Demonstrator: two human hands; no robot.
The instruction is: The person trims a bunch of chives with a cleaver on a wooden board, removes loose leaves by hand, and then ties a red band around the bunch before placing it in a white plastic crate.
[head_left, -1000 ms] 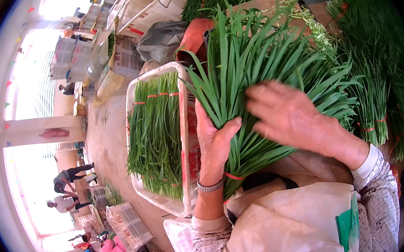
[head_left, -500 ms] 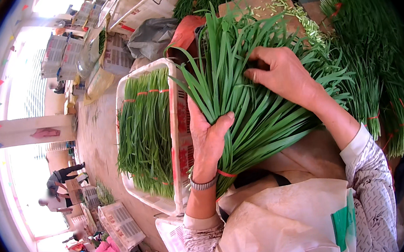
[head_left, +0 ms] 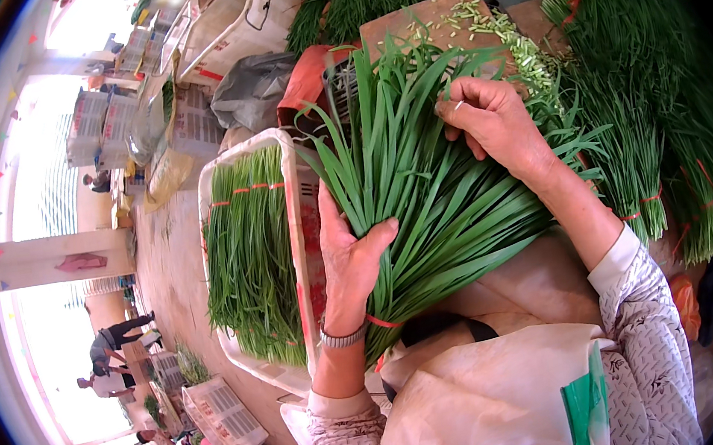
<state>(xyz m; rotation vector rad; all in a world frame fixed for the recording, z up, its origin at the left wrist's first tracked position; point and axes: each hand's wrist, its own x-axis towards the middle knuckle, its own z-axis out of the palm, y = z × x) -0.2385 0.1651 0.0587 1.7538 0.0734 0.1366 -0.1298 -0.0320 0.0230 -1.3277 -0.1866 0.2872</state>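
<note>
My left hand is wrapped round a fanned bunch of garlic chives, its thumb lying across the leaves. A red band ties the bunch near its lower end, by my left wrist. Over the right side of the leaves is my right hand, closed with the thumb and fingers pinched together. A small pale bit shows at its fingertips; what it is, I cannot make out. The bunch leans above my apron, its leaf tips spreading away from me.
Left of the bunch stands a white crate holding banded chives. Cut stem ends litter a brown board ahead. More tied chives lie to the right. Several people work at the far left, near stacked crates.
My right hand has drawn its fingers into a tighter pinch, and a pale bit now shows at them. My left hand still holds the chives. The whole view has shifted slightly.
</note>
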